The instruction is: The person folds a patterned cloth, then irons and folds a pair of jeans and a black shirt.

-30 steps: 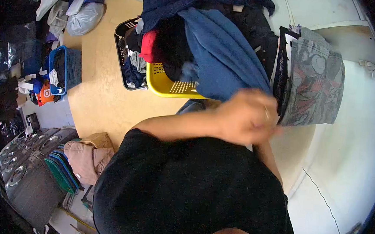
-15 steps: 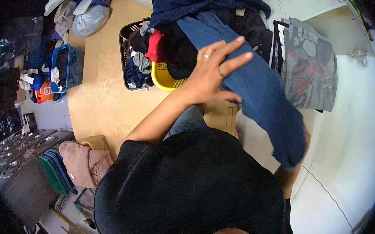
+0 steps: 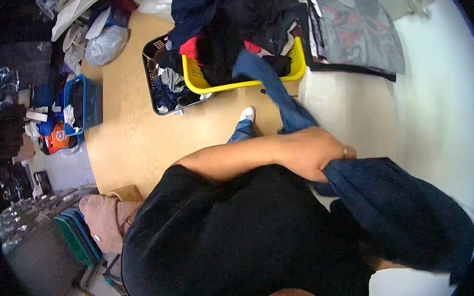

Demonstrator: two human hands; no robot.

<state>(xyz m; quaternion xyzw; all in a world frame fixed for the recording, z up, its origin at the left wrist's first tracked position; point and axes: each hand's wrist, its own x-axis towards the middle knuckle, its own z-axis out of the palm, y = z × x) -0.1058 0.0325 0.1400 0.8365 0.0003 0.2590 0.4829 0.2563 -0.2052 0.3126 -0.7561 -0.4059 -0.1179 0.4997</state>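
Observation:
A dark blue garment (image 3: 403, 209) stretches from above the yellow basket's front edge down to the lower right. My left hand (image 3: 316, 151) reaches across my body, its fingers closed round the narrow middle of the cloth, with a ring showing. Under the garment's wide right part, my right hand is hidden; only a sliver of the right forearm (image 3: 387, 264) shows below it. The yellow basket (image 3: 219, 86) holds black and red clothes, with a large dark pile over its back.
Beside the yellow basket is a black basket (image 3: 152, 87) of clothes. Grey packaged items (image 3: 360, 35) lie at the upper right on a white surface (image 3: 355, 101). A blue basket (image 3: 92, 105) stands at the left; a pink cloth (image 3: 102, 221) is at the lower left.
My left hand has come down and right, from spread over the garment to closed on it. The garment has swung down and right, off the pile. The view has shifted.

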